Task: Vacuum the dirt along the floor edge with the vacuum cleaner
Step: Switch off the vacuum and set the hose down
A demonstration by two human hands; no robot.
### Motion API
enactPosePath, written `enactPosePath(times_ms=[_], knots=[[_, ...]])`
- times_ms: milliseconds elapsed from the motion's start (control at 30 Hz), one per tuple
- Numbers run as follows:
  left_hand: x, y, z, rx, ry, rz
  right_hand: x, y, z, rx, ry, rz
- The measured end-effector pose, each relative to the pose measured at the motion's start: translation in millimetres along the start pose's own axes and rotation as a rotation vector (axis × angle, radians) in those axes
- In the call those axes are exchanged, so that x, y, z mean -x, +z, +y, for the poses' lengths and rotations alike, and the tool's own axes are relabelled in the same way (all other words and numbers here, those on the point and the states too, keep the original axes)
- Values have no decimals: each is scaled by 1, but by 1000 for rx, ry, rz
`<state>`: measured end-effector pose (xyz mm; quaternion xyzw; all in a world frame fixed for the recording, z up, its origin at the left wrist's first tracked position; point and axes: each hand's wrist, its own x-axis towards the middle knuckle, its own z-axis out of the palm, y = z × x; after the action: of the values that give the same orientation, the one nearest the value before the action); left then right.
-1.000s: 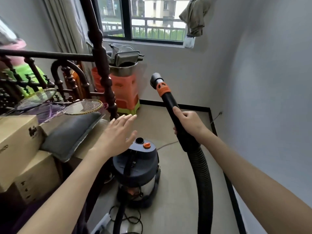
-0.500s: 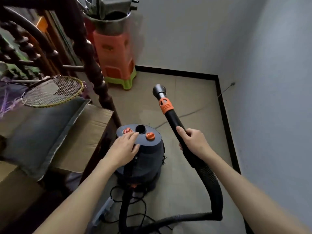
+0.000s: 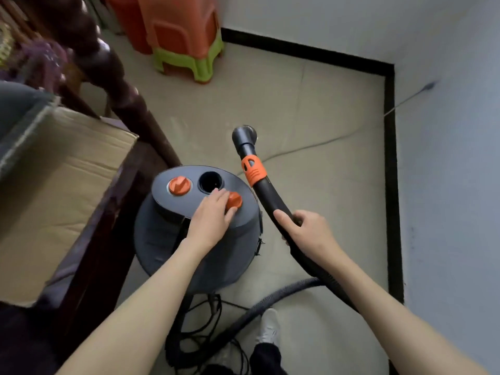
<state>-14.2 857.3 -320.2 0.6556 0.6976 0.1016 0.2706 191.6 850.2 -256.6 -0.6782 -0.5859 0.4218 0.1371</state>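
A dark grey canister vacuum cleaner stands on the beige floor below me. Its top carries two orange knobs and a round black port. My left hand lies on the lid, fingers and thumb around the right orange knob. The left orange knob is untouched. My right hand grips the black hose wand, which has an orange collar and an open nozzle end held above the floor. The ribbed hose loops back behind the canister.
A black skirting strip runs along the white walls and meets in the far right corner. Stacked orange and green plastic stools stand at the back. A dark wooden post and a cardboard box crowd the left. Black cable coils by my white shoe.
My view has tilted down from the window to the floor. My left hand came down onto the vacuum lid and shifted from the left knob to the right one. The wand lowered.
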Motion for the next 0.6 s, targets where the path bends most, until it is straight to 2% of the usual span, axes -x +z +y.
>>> enactPosePath(times_ms=[200,600], knots=[[-20,26,6,119,-234,163,-30,4,23,-70,73,-7],[-24,46,21,106,-392,255,-42,2,35,-67,97,-107]])
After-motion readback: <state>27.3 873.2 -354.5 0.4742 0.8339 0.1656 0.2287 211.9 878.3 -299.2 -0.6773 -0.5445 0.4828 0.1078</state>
